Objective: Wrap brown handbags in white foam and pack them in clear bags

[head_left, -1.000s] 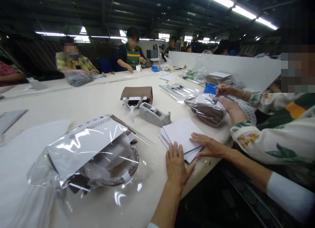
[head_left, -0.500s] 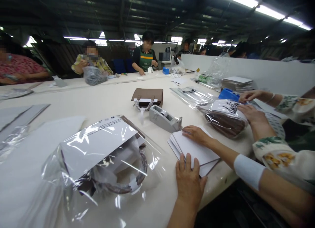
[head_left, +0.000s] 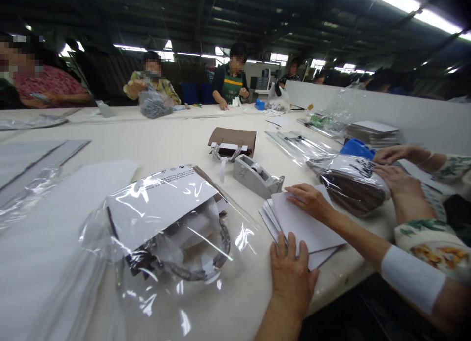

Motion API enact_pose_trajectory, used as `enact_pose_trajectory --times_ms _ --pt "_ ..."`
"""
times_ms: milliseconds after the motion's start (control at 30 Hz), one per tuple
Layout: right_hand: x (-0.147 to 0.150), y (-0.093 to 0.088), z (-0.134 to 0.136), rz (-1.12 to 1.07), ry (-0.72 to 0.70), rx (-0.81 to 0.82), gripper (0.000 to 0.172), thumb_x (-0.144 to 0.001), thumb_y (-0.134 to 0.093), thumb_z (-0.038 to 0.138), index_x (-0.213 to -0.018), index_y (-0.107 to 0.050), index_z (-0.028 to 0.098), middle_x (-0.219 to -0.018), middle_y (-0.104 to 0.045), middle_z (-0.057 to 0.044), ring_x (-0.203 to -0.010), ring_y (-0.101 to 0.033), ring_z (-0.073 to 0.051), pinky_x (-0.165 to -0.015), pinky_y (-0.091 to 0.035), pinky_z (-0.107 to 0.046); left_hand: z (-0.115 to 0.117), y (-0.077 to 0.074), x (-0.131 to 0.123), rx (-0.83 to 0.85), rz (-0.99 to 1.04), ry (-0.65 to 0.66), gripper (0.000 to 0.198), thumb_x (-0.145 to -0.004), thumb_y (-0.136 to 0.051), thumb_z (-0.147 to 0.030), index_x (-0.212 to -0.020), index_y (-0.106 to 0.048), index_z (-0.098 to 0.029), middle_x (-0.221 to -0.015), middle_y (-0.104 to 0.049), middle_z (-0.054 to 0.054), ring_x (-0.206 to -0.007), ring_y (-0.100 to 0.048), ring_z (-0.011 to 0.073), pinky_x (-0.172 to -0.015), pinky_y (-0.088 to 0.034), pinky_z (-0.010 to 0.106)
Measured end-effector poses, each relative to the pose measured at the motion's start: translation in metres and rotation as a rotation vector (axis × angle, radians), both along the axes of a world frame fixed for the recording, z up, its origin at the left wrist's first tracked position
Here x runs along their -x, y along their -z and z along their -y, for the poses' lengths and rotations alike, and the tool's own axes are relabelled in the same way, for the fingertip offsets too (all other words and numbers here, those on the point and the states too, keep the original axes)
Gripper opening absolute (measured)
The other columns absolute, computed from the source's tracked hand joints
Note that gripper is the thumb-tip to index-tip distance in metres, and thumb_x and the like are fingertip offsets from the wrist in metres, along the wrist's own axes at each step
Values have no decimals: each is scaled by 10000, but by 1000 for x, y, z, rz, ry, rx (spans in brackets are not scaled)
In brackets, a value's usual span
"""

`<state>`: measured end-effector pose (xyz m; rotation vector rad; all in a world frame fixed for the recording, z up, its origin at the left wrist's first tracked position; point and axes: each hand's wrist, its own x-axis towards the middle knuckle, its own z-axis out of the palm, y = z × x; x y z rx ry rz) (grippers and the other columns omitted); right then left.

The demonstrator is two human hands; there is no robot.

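My left hand (head_left: 292,272) rests with its fingers apart on the near left edge of a small fanned stack of white cards (head_left: 309,228). Across the top card lies my right hand (head_left: 312,201), fingers stretched out near the far edge, its thumb hidden; a white band covers that forearm. Just beyond the stack stands a grey tape dispenser (head_left: 257,176). To the left, a clear plastic bag (head_left: 176,301) holds a handbag with wrapped handles (head_left: 221,245) and a printed white card (head_left: 162,203).
Behind the dispenser sits a brown handbag (head_left: 233,140). At right, a co-worker's hands (head_left: 401,184) touch a plastic-wrapped brown bag (head_left: 349,186) beside a blue dispenser (head_left: 356,148). White sheets (head_left: 47,262) lie at left; clear bags (head_left: 301,144) lie further back. Other people sit across the table.
The view has turned slightly left, so things appear further right. My right fingers look a little more raised and spread on the top card; my left hand stays at the stack's edge.
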<state>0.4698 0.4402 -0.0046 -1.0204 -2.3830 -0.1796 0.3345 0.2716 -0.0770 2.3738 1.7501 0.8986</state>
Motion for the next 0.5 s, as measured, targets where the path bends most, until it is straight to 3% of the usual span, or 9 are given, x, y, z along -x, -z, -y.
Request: enact_pose_trajectory --times_ms 333,400,500 --pt "0 -5 11 15 -19 -32 302 -883 -402 355 -1012 -617 187 -1058 -589 -97 -994 -537 -213 -905 -426 -380 2 0 0 7 3 5 577 -758 -526 -509 -1261 -414 -250 -1379 -357 73 -1281 -259 330 -982 -338 539" --pt "-3 -18 16 62 -44 11 289 -870 -421 360 -1008 -610 192 -1013 -608 -102 -949 -561 -223 -869 -444 -396 1 0 -1 7 3 6 581 -761 -521 -506 -1267 -407 -245 -1384 -348 76 -1282 -251 334 -983 -331 545" --pt "-10 -54 23 164 -133 114 281 -840 -442 426 -935 -633 242 -877 -639 -82 -769 -607 -202 -698 -498 -360 2 -3 1 5 11 24 570 -775 -503 -496 -1273 -400 -239 -1397 -323 76 -1278 -255 338 -977 -333 549"
